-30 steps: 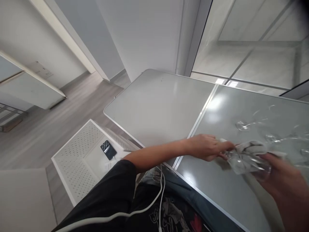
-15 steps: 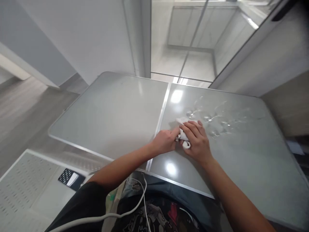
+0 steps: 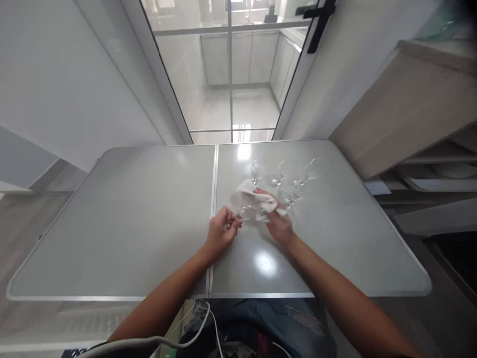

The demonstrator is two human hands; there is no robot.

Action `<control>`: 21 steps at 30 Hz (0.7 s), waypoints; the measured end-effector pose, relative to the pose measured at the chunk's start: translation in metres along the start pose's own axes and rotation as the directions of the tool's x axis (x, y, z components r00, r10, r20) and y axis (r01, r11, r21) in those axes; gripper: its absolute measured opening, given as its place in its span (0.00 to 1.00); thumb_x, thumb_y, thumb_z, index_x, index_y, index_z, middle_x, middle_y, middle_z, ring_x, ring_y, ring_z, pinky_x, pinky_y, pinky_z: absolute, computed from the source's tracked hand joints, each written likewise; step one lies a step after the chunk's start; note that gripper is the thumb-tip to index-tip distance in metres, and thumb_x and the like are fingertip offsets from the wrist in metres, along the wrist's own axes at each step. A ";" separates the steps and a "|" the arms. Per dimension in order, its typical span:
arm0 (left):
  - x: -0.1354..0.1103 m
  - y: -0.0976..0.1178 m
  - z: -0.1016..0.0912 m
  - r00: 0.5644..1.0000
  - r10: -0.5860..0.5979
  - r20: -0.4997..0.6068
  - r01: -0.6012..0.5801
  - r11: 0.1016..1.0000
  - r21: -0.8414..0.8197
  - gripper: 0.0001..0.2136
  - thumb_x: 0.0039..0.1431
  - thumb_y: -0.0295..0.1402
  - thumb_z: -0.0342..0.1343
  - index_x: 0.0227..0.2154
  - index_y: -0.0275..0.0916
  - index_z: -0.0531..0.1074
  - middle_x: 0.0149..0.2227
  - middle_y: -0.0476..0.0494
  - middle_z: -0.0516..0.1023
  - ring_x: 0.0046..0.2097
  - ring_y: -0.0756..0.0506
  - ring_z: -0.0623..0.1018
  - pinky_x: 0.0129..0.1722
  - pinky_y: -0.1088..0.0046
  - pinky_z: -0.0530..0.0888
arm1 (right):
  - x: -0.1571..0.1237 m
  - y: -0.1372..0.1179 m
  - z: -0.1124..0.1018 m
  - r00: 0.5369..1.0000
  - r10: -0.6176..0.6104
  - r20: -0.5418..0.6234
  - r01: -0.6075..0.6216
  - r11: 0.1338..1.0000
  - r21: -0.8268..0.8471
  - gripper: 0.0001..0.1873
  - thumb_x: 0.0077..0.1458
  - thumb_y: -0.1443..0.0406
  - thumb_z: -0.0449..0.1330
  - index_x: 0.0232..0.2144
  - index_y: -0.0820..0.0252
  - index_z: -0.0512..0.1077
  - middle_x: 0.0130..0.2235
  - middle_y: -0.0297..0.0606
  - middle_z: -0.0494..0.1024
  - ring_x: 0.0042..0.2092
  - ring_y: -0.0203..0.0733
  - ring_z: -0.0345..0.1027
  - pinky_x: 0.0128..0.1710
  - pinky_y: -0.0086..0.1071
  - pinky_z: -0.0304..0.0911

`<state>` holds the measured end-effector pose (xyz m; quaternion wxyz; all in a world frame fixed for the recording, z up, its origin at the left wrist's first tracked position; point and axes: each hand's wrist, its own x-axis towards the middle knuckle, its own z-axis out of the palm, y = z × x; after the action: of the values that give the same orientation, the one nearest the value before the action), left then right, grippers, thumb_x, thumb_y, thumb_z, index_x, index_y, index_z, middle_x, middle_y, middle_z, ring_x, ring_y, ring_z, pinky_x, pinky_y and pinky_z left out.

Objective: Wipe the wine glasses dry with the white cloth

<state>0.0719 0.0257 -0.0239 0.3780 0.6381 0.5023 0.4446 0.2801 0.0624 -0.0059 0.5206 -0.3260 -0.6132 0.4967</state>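
Note:
A blurred white cloth (image 3: 266,201) is bunched in my right hand (image 3: 280,226), its fingers closed around it. Against the cloth, a clear glass (image 3: 245,211) shows faintly between my hands. My left hand (image 3: 220,231) pinches this glass at its near left end with closed fingers; the cloth covers much of the rest. Just beyond my right hand, several clear stemmed glasses (image 3: 278,182) are grouped on the grey table (image 3: 156,219).
A pale metal strip (image 3: 215,174) divides the tabletop. Behind the table is a glass-paned door (image 3: 231,82) with a black handle (image 3: 320,22). Shelves (image 3: 428,174) stand to the right. A white cable (image 3: 179,343) hangs close to my body.
My hands have moved apart, and the glass and cloth now show more between them. The cloth has opened out and blurred. My view has turned to the right and levelled.

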 end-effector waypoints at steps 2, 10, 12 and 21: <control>0.001 -0.003 0.001 1.000 0.003 -0.002 -0.003 1.000 0.010 0.13 0.64 0.33 0.54 0.30 0.43 0.53 0.24 0.57 0.65 0.22 0.53 0.66 0.23 0.78 0.61 | 0.000 -0.002 0.007 0.957 -0.210 0.201 0.262 0.921 -0.289 0.26 0.64 0.58 0.56 0.63 0.53 0.69 0.67 0.42 0.65 0.68 0.56 0.57 0.69 0.54 0.48; 0.004 -0.017 -0.003 0.782 0.588 0.209 -0.609 0.646 0.461 0.12 0.63 0.24 0.52 0.27 0.43 0.58 0.21 0.55 0.63 0.22 0.51 0.66 0.25 0.73 0.62 | -0.003 -0.009 0.020 0.979 -0.128 0.158 0.200 0.741 -0.641 0.16 0.56 0.64 0.61 0.47 0.58 0.77 0.48 0.45 0.80 0.51 0.55 0.70 0.57 0.49 0.62; 0.006 -0.017 -0.004 0.738 0.605 0.299 -0.672 0.613 0.416 0.11 0.65 0.25 0.52 0.28 0.42 0.60 0.22 0.54 0.67 0.23 0.51 0.68 0.28 0.73 0.65 | -0.005 -0.007 0.017 0.998 0.053 0.016 -0.039 0.874 -0.484 0.08 0.59 0.61 0.61 0.36 0.58 0.77 0.36 0.40 0.79 0.39 0.47 0.70 0.45 0.41 0.67; 0.011 -0.008 -0.004 0.952 0.259 0.160 -0.295 0.917 0.267 0.05 0.67 0.32 0.54 0.43 0.41 0.66 0.29 0.51 0.79 0.29 0.50 0.78 0.33 0.75 0.71 | -0.007 -0.007 0.028 0.873 0.458 -0.168 -0.195 0.643 0.741 0.14 0.59 0.51 0.62 0.37 0.53 0.75 0.39 0.36 0.78 0.46 0.45 0.73 0.50 0.40 0.70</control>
<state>0.0665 0.0383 -0.0276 0.2440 0.7767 0.4422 0.3763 0.2553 0.0463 -0.0007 0.6022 -0.2904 -0.2066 0.7143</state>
